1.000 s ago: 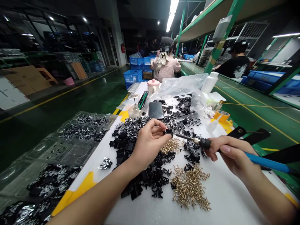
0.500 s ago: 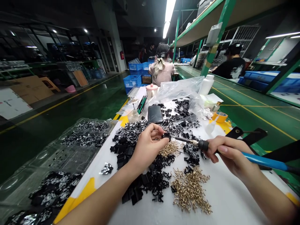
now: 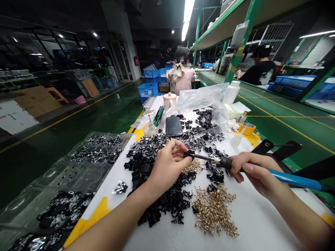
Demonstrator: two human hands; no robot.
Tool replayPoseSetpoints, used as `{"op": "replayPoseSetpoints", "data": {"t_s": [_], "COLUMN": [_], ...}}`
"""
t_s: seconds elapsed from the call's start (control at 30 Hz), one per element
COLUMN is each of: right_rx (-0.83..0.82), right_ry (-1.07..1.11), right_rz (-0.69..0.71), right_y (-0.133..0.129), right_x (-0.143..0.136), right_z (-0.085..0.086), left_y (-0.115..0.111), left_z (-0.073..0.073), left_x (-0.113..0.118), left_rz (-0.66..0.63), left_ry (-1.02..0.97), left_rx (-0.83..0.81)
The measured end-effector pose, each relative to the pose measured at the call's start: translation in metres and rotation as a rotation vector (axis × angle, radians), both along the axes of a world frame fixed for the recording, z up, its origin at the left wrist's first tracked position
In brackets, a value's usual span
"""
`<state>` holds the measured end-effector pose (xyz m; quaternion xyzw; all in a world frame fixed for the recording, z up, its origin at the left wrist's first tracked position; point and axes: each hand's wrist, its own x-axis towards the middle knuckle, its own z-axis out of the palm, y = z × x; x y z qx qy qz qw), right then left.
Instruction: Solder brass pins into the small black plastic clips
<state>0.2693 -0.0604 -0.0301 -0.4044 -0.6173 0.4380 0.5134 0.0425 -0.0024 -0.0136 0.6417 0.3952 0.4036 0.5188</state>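
Between the thumb and fingers of my left hand point(image 3: 171, 162) is a small black plastic part point(image 3: 188, 153), mostly covered by the fingertips. My right hand point(image 3: 251, 167) is wrapped round the blue handle of a soldering iron point(image 3: 293, 177). The iron's thin metal tip points left and meets the black part. Below the hands lies a heap of small bent brass pins point(image 3: 214, 211), with a second brass heap point(image 3: 192, 166) partly behind my left hand. Black plastic parts point(image 3: 179, 195) and shiny metal clips point(image 3: 149, 144) are piled around my left hand.
A phone point(image 3: 174, 126) lies beyond my left hand, with a lidded mug point(image 3: 169, 101) behind it. A clear plastic bag point(image 3: 201, 99), white bottle point(image 3: 231, 92) and orange tape roll point(image 3: 246, 129) stand farther back. Clear trays of parts point(image 3: 86, 170) flank the table's left edge. A co-worker point(image 3: 181, 75) sits ahead.
The view has shifted very slightly. Both hands keep their grips, and the iron's tip stays at the black part, which seems slightly turned.
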Motion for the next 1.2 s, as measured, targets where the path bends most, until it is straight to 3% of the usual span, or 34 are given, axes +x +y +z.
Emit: {"op": "replayPoseSetpoints", "data": {"t_s": [1.07, 1.2], "right_rx": [-0.004, 0.052], "right_ry": [0.007, 0.126], "right_rz": [0.044, 0.022], "right_y": [0.0049, 0.004], "right_x": [0.0023, 0.003], "right_z": [-0.0007, 0.0038], "left_y": [-0.0005, 0.0026], "left_z": [-0.0007, -0.0026], "left_x": [0.0, -0.001], "left_rz": [0.047, 0.055], "left_ry": [-0.024, -0.015], "left_rx": [-0.02, 0.01]}}
